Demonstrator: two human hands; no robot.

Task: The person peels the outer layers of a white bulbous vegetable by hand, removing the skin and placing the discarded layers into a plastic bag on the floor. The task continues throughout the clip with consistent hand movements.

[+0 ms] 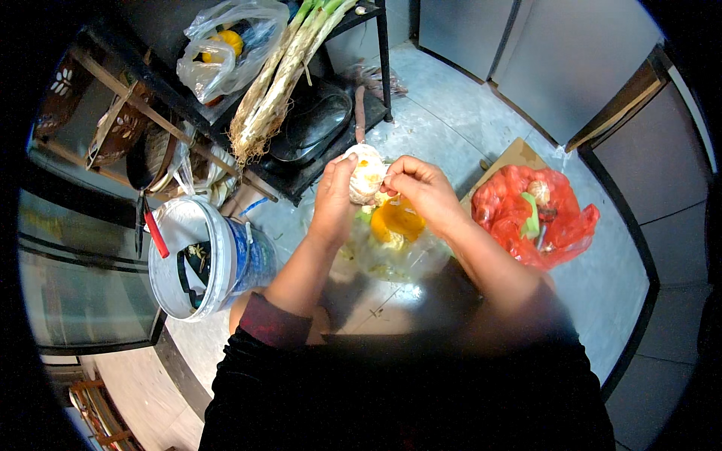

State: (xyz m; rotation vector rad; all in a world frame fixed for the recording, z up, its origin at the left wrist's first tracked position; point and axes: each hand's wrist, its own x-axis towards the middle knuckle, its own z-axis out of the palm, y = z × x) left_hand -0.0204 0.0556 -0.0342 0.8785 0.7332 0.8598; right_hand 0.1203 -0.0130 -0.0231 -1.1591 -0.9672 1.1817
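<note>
My left hand (334, 194) holds a peeled citrus fruit (365, 169), its surface mostly covered in white pith with orange patches showing through. At the fruit's right side, the thumb and fingers of my right hand (420, 183) pinch together on white pith (385, 179). Orange peel (397, 220) lies below my hands, its smooth inner or outer side hard to tell apart. Under it spreads a clear plastic bag (389, 268) with pale and green scraps, partly hidden by my forearms.
Right of me, a red plastic bag (502, 197) holds garlic-like bulbs beside cardboard (516, 149). On the left stands a white bucket (217, 259) with a red-handled tool (155, 234) at its rim. Leeks (276, 90) and a bagged orange fruit (228, 45) rest on a black rack (386, 62).
</note>
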